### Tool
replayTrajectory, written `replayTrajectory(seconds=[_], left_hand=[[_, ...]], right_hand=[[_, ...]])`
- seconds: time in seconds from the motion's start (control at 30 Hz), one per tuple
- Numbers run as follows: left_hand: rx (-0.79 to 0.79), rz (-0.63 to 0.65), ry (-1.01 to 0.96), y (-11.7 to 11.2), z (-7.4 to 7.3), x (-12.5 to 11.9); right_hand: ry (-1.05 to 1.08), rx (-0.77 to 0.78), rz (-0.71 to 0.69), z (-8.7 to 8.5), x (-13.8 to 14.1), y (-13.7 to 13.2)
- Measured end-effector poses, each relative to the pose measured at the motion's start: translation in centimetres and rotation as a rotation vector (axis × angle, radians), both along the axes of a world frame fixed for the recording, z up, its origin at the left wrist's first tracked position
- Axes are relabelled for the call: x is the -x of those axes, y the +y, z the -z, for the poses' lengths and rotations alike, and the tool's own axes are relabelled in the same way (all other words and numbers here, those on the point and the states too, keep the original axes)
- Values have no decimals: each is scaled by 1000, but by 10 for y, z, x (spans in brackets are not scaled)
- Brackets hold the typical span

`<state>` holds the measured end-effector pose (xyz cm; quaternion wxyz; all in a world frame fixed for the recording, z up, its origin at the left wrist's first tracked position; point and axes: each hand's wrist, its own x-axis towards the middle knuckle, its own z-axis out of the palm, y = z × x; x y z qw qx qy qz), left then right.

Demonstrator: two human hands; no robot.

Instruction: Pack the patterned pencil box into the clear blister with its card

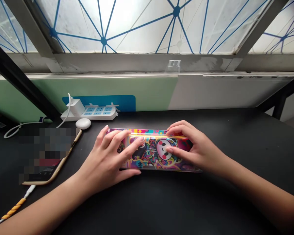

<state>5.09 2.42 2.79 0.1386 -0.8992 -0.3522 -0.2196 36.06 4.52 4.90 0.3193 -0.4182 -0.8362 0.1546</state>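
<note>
Action at the glossy, multicoloured, rectangular case (pixel 150 154)!

It's right of, and nearer than, the white plastic power strip (pixel 98 113). Left hand (pixel 107 156) lies spread over it; right hand (pixel 198 143) rests there, thumb and fingertips apart (clamped? can't tell). Lopsided pressure could skid it.

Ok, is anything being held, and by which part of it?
A shiny, multicoloured rectangular case: left hand across its left end, thumb at the near edge; right hand, fingers near the far edge, thumb on top. Firmness unclear.
</note>
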Motion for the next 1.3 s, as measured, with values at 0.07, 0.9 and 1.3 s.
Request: replayTrajectory(seconds=[0.07,0.9,1.3], left_hand=[[20,-12,-69,4,-3,5],[6,89,-55,-2,-21,9],[91,183,63,-1,-17,3]], right_hand=[[27,-9,-7,0,0,0],[-481,-592,-103,-1,15,-23],[-570,-563,-144,13,23,-18]])
